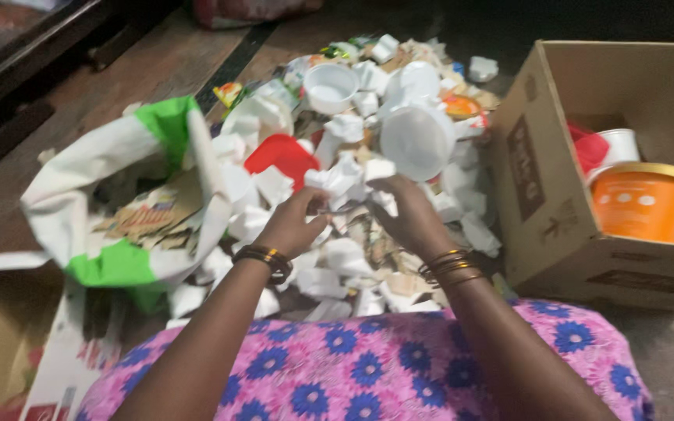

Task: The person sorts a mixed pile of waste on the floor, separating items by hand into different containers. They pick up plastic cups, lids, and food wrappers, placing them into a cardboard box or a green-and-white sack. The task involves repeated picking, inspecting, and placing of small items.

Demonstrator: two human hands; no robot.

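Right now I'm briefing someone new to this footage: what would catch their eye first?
Both hands, left hand and right hand, meet over a pile of white scraps at centre, pinching a white piece. An orange tub glows inside the cardboard box at right; a green-and-white sack gapes at left.

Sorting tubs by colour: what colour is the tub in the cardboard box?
Orange tub with pale spots and a yellowish rim, seen in the head view.

Cardboard box (555,195) cut off right
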